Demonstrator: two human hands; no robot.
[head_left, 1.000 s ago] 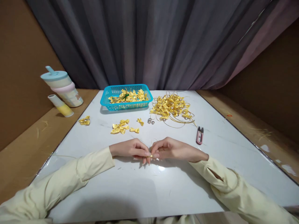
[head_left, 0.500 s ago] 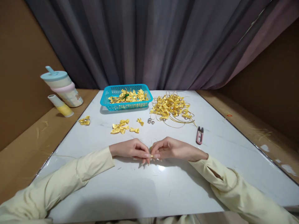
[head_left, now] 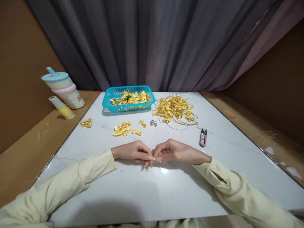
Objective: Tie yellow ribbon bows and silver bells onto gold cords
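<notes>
My left hand [head_left: 133, 151] and my right hand [head_left: 172, 150] rest on the white table [head_left: 142, 190], fingertips pinched together on one tiny yellow piece [head_left: 154, 158] between them. Too little of it shows to name it; a thin gold thread loops just above it. Beyond my hands lie several loose yellow ribbon bows [head_left: 123, 129] and two small silver bells [head_left: 153, 123].
A blue basket [head_left: 128, 107] of yellow bows stands at the back. To its right sits a heap of bows with gold thread [head_left: 174, 109]. Pink thread snips [head_left: 203, 138] lie on the right. A lidded cup [head_left: 63, 87] and small tube [head_left: 61, 107] stand on the left ledge.
</notes>
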